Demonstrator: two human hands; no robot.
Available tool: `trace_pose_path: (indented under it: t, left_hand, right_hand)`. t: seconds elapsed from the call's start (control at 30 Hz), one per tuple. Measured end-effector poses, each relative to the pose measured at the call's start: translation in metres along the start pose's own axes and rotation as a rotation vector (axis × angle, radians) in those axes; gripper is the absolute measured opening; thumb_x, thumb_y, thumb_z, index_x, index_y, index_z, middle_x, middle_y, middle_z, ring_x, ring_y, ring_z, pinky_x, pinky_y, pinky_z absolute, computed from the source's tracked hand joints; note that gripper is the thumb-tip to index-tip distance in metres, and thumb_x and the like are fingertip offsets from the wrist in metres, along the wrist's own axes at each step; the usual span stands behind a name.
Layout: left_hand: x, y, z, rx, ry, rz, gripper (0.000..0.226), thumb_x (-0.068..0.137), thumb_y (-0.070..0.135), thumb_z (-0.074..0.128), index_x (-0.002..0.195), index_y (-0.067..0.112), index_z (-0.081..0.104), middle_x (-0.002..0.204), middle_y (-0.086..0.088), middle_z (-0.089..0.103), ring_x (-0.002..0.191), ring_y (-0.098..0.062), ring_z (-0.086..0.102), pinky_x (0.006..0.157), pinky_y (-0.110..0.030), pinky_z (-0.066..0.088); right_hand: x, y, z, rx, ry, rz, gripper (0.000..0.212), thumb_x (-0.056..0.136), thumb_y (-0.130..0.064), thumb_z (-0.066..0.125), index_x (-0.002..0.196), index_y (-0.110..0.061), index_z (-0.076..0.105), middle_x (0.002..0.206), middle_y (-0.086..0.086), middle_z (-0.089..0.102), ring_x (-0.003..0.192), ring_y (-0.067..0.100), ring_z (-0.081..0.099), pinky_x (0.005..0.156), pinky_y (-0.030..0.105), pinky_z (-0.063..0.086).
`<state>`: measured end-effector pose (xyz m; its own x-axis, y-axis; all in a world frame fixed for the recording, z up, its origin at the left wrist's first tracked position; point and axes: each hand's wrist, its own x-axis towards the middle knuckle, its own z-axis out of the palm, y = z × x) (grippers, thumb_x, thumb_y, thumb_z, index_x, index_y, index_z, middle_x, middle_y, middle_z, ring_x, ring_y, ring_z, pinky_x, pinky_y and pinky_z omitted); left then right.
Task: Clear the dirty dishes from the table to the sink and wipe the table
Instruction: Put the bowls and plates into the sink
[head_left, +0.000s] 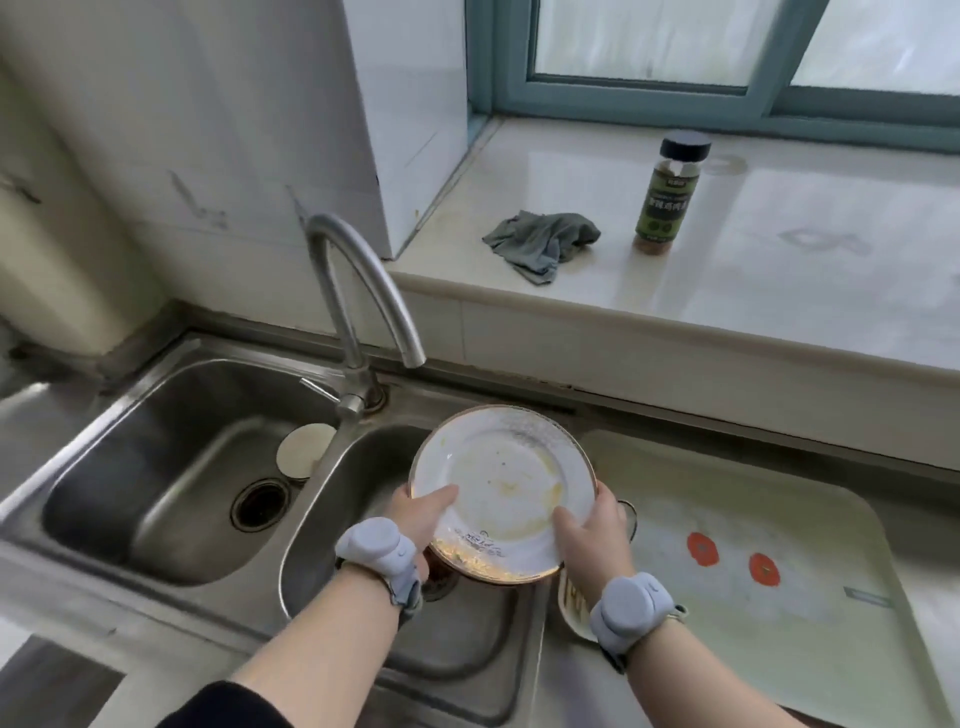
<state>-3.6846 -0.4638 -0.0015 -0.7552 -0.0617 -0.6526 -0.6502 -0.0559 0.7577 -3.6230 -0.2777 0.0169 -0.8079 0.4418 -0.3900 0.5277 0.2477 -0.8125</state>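
The sink (156, 597) has two basins side by side; the faucet (353, 291) stands behind the divider between them; a round disc (304, 449) leans in the left basin's back right corner, behind the drain (260, 504); the plate (504, 488) is over the right basin, the left hand (423, 514) at its left edge, the right hand (592, 535) at its right; a mat (779, 623) lies on the worktop (924, 587) right of the sink; behind, on a raised ledge (779, 291), a cloth (543, 241) lies left of a jar (665, 197).

both hands, left hand (423, 512) and right hand (589, 535), grip a stained white gold-rimmed plate (501, 491) above the right basin of the steel sink (171, 415).
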Motion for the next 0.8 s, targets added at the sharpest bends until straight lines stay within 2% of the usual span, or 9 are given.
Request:
trace_pose_path:
  t: [0.13, 0.23, 0.37, 0.4, 0.47, 0.57, 0.67, 0.73, 0.8]
  left_hand:
    - [0.022, 0.014, -0.095, -0.082, 0.077, 0.005, 0.052, 0.073, 0.018, 0.074, 0.121, 0.008, 0.056, 0.108, -0.018, 0.069, 0.095, -0.036, 0.067, 0.09, -0.055, 0.052]
    - [0.039, 0.023, -0.157, -0.067, 0.119, -0.001, 0.052, 0.073, 0.018, 0.075, 0.121, 0.009, 0.056, 0.108, -0.018, 0.068, 0.095, -0.036, 0.067, 0.09, -0.054, 0.052]
    - [0.071, 0.033, -0.27, -0.066, 0.223, -0.021, 0.063, 0.062, 0.029, 0.077, 0.118, 0.006, 0.058, 0.107, -0.016, 0.069, 0.097, -0.035, 0.066, 0.095, -0.052, 0.05]
    - [0.082, 0.036, -0.305, -0.075, 0.263, -0.041, 0.062, 0.063, 0.031, 0.078, 0.115, 0.005, 0.058, 0.107, -0.011, 0.068, 0.097, -0.032, 0.065, 0.096, -0.048, 0.049]
    - [0.094, 0.039, -0.341, -0.076, 0.308, -0.072, 0.053, 0.067, 0.035, 0.077, 0.107, 0.008, 0.056, 0.105, -0.003, 0.063, 0.094, -0.025, 0.058, 0.093, -0.039, 0.044]
    - [0.11, 0.041, -0.37, -0.004, 0.383, -0.029, 0.052, 0.075, 0.032, 0.073, 0.118, 0.008, 0.056, 0.107, -0.009, 0.064, 0.091, -0.029, 0.057, 0.087, -0.038, 0.045]
    - [0.137, 0.045, -0.407, 0.056, 0.436, -0.039, 0.049, 0.08, 0.024, 0.07, 0.123, 0.006, 0.055, 0.114, -0.015, 0.064, 0.094, -0.032, 0.058, 0.089, -0.038, 0.045]
    - [0.161, 0.046, -0.428, 0.123, 0.449, -0.082, 0.05, 0.082, 0.022, 0.068, 0.126, 0.004, 0.053, 0.119, -0.018, 0.062, 0.105, -0.037, 0.059, 0.097, -0.043, 0.045]
    - [0.172, 0.048, -0.436, 0.184, 0.437, -0.135, 0.052, 0.083, 0.022, 0.066, 0.128, 0.003, 0.05, 0.121, -0.02, 0.061, 0.108, -0.04, 0.057, 0.098, -0.048, 0.045]
  right_hand:
    - [-0.018, -0.029, 0.083, -0.088, -0.122, -0.05, 0.059, 0.087, -0.024, 0.058, 0.141, -0.012, 0.035, 0.137, 0.011, 0.04, 0.121, 0.025, 0.046, 0.102, 0.032, 0.04]
    - [-0.027, -0.047, 0.136, -0.082, -0.167, -0.088, 0.051, 0.085, -0.026, 0.06, 0.133, -0.015, 0.045, 0.129, 0.007, 0.047, 0.113, 0.022, 0.052, 0.097, 0.032, 0.043]
    - [-0.038, -0.085, 0.233, -0.113, -0.263, -0.222, 0.012, 0.092, -0.025, 0.052, 0.099, -0.022, 0.061, 0.095, 0.0, 0.064, 0.083, 0.014, 0.057, 0.073, 0.028, 0.044]
    - [-0.039, -0.097, 0.266, -0.111, -0.287, -0.239, 0.013, 0.093, -0.025, 0.049, 0.095, -0.021, 0.062, 0.087, -0.002, 0.064, 0.077, 0.014, 0.055, 0.068, 0.027, 0.042]
    - [-0.035, -0.109, 0.3, -0.159, -0.317, -0.23, 0.019, 0.095, -0.027, 0.046, 0.101, -0.022, 0.063, 0.089, -0.006, 0.065, 0.085, 0.017, 0.058, 0.07, 0.027, 0.039]
    - [-0.022, -0.112, 0.325, -0.317, -0.343, -0.228, 0.03, 0.096, -0.032, 0.044, 0.116, -0.019, 0.062, 0.111, 0.001, 0.067, 0.108, 0.025, 0.059, 0.08, 0.027, 0.043]
    - [-0.003, -0.111, 0.357, -0.62, -0.377, -0.291, 0.044, 0.097, -0.036, 0.043, 0.138, -0.02, 0.048, 0.139, -0.001, 0.052, 0.131, 0.02, 0.045, 0.1, 0.026, 0.038]
    - [0.013, -0.107, 0.375, -0.758, -0.388, -0.365, 0.044, 0.097, -0.032, 0.044, 0.139, -0.018, 0.046, 0.145, 0.0, 0.046, 0.141, 0.017, 0.03, 0.109, 0.027, 0.03]
    - [0.022, -0.103, 0.378, -0.867, -0.384, -0.446, 0.044, 0.097, -0.032, 0.044, 0.139, -0.019, 0.045, 0.147, -0.003, 0.044, 0.145, 0.014, 0.02, 0.115, 0.027, 0.023]
